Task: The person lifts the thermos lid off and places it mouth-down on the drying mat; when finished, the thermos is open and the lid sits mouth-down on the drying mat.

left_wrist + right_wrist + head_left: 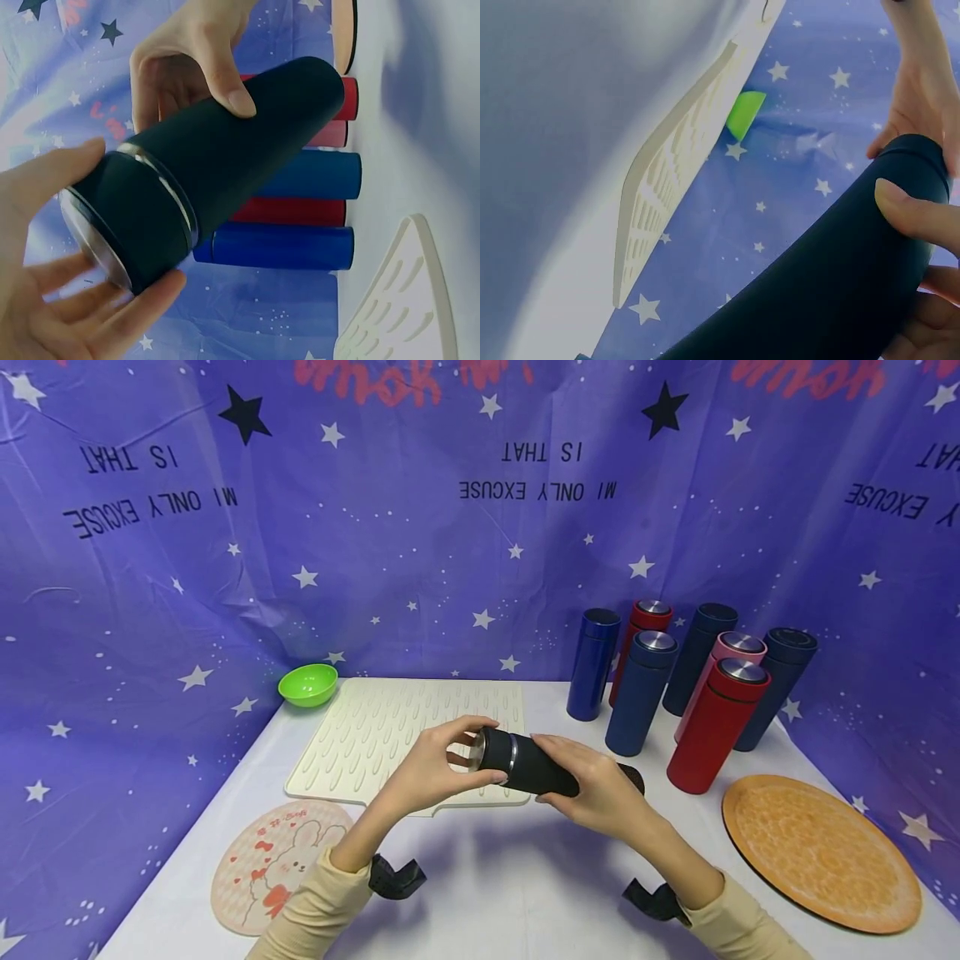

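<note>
A black thermos bottle (534, 767) is held tilted in the air over the table, its lid end toward the left. My left hand (435, 762) pinches the lid, thumb on one side and fingers on the other. A shiny silver ring (166, 187) runs between lid and body in the left wrist view. My right hand (596, 781) grips the bottle's body from the right. In the right wrist view the thumb (915, 214) lies along the black body. The lid appears seated on the body.
Several upright bottles, among them a red bottle (717, 727) and a blue bottle (592, 664), stand at the back right. A cream ridged mat (337, 768) lies behind the hands, near a green bowl (309, 687). A rabbit-print mat (251, 860) and round orange mat (821, 852) flank them.
</note>
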Demonstrator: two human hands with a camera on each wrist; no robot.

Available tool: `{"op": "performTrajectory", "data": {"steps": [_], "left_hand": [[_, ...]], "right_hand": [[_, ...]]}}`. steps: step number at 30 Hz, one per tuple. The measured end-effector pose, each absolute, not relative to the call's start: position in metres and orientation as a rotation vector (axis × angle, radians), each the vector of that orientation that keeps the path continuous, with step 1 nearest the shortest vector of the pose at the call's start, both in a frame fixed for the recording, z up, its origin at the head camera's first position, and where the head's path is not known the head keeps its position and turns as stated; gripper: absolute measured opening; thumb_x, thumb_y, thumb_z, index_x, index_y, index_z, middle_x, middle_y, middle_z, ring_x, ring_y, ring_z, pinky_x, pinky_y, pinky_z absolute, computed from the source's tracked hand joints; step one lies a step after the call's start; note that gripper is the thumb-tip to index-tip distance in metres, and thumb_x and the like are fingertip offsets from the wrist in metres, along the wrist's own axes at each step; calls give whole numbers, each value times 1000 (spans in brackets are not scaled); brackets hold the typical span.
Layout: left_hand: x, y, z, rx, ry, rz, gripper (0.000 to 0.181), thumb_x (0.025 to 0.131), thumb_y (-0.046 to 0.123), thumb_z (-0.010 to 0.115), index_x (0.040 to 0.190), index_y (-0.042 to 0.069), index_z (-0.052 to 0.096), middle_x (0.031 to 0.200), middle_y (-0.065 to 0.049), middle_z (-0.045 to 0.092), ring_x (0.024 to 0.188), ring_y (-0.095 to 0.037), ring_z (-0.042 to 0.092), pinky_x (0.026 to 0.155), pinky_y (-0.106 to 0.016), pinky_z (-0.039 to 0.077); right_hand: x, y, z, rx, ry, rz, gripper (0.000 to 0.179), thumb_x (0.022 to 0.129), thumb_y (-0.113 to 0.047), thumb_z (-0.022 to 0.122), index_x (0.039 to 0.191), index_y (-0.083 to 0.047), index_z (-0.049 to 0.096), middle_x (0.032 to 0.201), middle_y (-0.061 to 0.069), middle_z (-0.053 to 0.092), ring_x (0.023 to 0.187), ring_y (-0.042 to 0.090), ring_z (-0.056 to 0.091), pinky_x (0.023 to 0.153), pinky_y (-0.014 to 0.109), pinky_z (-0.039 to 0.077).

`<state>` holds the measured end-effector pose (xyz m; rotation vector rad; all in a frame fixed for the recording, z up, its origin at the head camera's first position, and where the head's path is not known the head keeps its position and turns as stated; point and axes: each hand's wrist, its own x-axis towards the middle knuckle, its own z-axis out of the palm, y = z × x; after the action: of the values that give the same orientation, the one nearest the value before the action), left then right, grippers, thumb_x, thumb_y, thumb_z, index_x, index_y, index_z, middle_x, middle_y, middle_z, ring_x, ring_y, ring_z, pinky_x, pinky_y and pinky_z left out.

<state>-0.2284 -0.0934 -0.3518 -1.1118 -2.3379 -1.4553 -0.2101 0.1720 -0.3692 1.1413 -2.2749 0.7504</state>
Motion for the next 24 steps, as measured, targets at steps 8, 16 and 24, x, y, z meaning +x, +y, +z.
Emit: {"op": "performTrajectory", "data": {"steps": [8,16,24], "left_hand": [[-231,-93,-352,-1445,-2189,-1272,67,69,10,88,128,6,56,125,-6,59,112,-19,56,81,-33,56],[-229,-92,-352,-1436,-2211,-1277,65,71,14,87,129,11,57,125,-3,60,110,-18,57,80,-28,56],[-230,-94,-353,-1186,-2349,-1439,60,75,24,85,128,20,57,118,4,62,98,-16,61,75,-28,58]], "right_hand": [[-217,185,-365,1169,-2436,928,76,67,-28,90,134,-15,58,122,-2,65,102,13,64,82,34,55],[-221,190,-364,1184,-2509,969,74,68,-36,88,134,-18,59,117,-4,67,91,8,64,75,30,55],[-219,176,-374,1120,-2381,961,77,64,-22,92,133,-12,59,122,0,65,100,13,64,81,34,56]]}}
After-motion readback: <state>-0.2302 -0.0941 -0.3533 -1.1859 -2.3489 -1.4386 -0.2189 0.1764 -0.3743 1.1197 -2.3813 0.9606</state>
